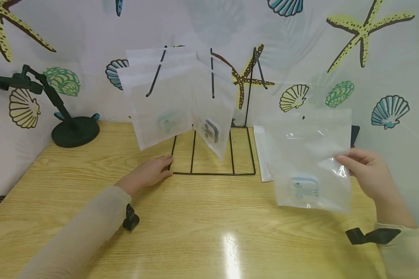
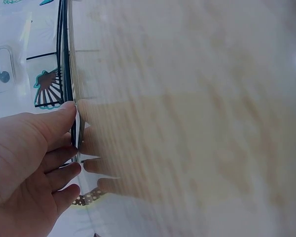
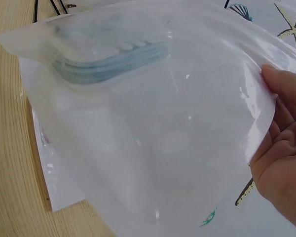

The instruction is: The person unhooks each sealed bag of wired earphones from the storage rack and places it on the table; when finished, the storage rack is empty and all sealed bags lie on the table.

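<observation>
My right hand [image 1: 373, 174] pinches the right edge of a translucent plastic bag [image 1: 310, 155], thumb in front, and holds it up over the table. A light-blue item in a rounded case [image 1: 304, 188] shows through its lower part; its exact kind is unclear. In the right wrist view the bag [image 3: 187, 113] fills most of the picture. My left hand [image 1: 148, 174] grips the front left corner of a black wire rack [image 1: 213, 174], thumb and fingers about its base wire. Bags [image 1: 160, 89] hang on the rack's left hook, and another bag [image 1: 214, 100] with dark earphones [image 1: 211, 131] hangs on the middle one.
The right hook [image 1: 260, 68] carries no bag. Flat white bags [image 1: 263, 159] lie on the wooden table [image 1: 195, 224] behind the held bag. A dark green stand [image 1: 75, 131] is at the back left. A patterned cloth [image 1: 90, 23] hangs behind.
</observation>
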{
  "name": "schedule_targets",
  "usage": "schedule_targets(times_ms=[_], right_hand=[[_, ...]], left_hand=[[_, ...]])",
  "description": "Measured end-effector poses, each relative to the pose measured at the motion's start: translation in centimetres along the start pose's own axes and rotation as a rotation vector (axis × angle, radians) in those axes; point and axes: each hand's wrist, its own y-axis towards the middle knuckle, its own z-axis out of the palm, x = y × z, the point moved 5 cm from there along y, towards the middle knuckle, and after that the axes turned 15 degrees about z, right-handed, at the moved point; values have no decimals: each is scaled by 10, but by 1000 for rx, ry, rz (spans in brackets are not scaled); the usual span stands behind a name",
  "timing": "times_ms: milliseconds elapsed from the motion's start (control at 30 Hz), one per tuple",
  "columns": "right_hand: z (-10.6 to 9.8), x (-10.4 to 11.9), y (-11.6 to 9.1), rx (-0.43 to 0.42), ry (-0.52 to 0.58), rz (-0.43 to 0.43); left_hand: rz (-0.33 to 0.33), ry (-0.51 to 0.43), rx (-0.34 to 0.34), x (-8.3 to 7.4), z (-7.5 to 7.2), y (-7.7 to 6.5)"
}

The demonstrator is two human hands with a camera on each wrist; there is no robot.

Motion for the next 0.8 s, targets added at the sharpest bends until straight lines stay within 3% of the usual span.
schedule_targets(times_ms=[133,167,300,533,667,800], right_hand=[[-13,-10,-4,-6,-19,8],[-8,8,-14,-55,-82,35],[-24,-8,-14,-72,-130,92],[-58,-44,-11,32,36,95],[-83,-78,-6,117,130,84],[-115,-123,-1,65,88,138]], left_hand=[[1,3,3,0,0,1],[1,3,3,0,0,1],[-1,7,5,0,0,1],[-4,18,5,1,0,2],[-10,13,8,0,-1,2],[-11,11,10,-1,-3,2]])
